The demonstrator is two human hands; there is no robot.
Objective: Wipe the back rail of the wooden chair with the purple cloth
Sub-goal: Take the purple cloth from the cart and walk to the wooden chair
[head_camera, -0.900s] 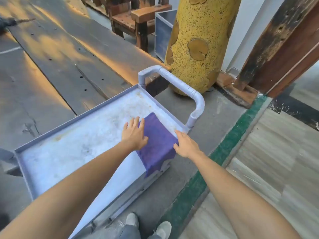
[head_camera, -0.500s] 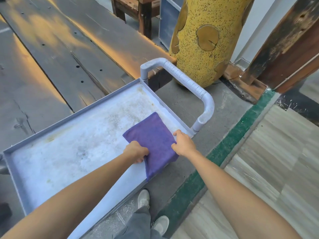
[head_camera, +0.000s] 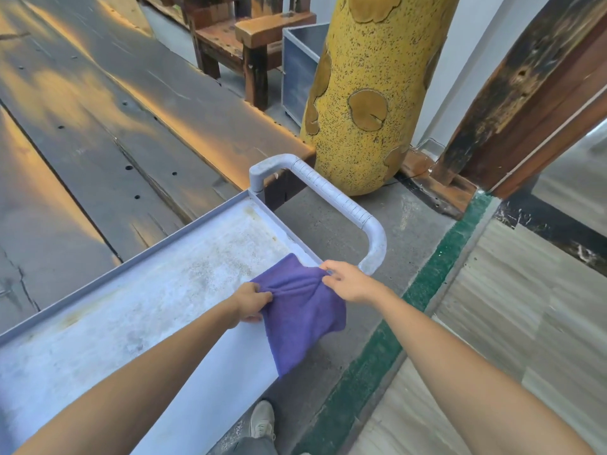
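So the biggest thing here is the long dark weathered wooden plank table (head_camera: 138, 103), grey-brown with cracks, small round holes and orange light streaked across it. Floor is a mix: grey concrete (head_camera: 331, 224) near the feet, a worn green painted strip (head_camera: 423, 290) running diagonally, then pale wood-look flooring (head_camera: 525, 339) off to the right. A dark scuffed wooden beam (head_camera: 525, 93) leans across the upper right.

Next up is the speckled yellow rounded pillar (head_camera: 371, 77), rough and pitted with smooth tan oval patches, standing right at the end of the table. Pushed against the table is a pale grey metal cart tray (head_camera: 147, 290), flat, scuffed and stained, with a low raised rim and a tubular grey cart handle (head_camera: 331, 192) curving off its end.

Way back sits the chunky dark wooden chair (head_camera: 249, 37), well apart from the hands, with the table edge and a grey-blue box (head_camera: 300, 70) beside it.

The fuzzy purple cloth (head_camera: 305, 316) is on the tray corner near the handle, bunched at the top and draping over the tray's near edge. The left hand (head_camera: 251, 305) has its fingers curled closed, pinching the cloth's left side. The right hand (head_camera: 348, 284) pinches the upper right edge with its fingertips. A light grey shoe (head_camera: 261, 418) shows below.
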